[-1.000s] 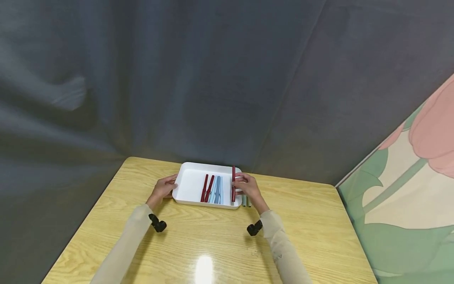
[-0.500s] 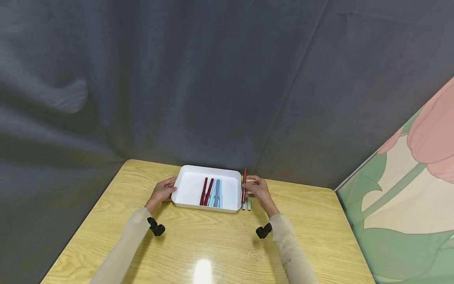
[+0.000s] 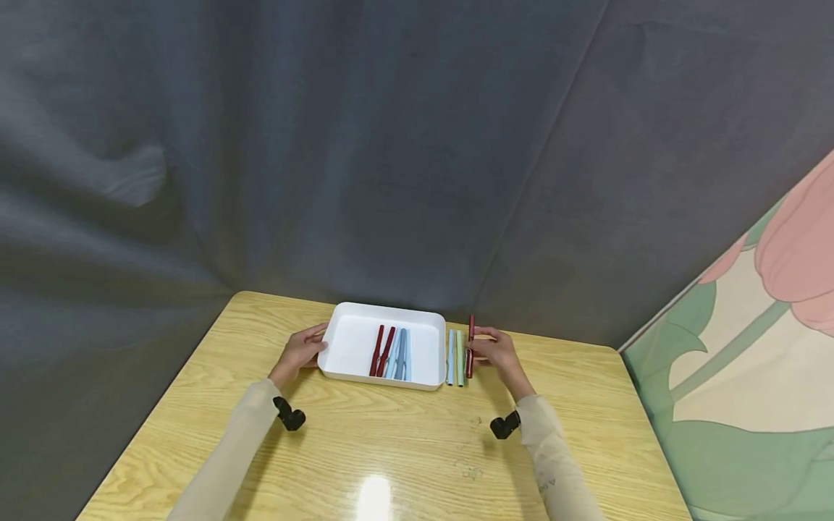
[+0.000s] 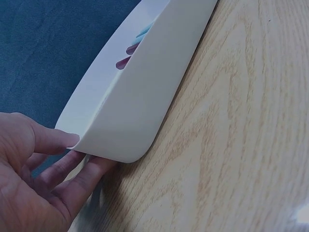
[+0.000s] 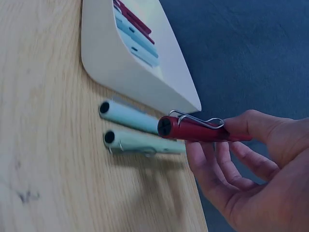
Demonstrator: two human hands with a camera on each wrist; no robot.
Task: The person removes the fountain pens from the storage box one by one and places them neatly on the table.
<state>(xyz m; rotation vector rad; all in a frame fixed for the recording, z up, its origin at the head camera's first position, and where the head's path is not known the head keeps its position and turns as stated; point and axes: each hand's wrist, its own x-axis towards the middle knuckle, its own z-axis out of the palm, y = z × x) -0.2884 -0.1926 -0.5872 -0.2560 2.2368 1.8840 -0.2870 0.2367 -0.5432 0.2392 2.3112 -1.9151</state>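
My right hand (image 3: 500,352) pinches a red pen (image 5: 195,131) with a silver wire clip, thumb on one side and fingers on the other. It is held just right of a light blue pen (image 3: 450,365) and a light green pen (image 3: 460,365) that lie side by side on the table. The left hand (image 3: 298,353) grips the left end of a white tray (image 3: 345,336), its thumb on the rim and fingers underneath, as the left wrist view shows. Inside the tray lie two dark red pens (image 3: 384,354) and several light blue pens (image 3: 399,358).
The wooden table (image 3: 391,434) ends at the back against a dark grey curtain (image 3: 365,181). A floral panel (image 3: 749,362) stands along the right side. Faint dark marks (image 5: 28,195) show on the tabletop.
My right hand has carried the red pen rightward from over the tray's right edge, past the blue and green pens. The left hand has stayed on the tray.
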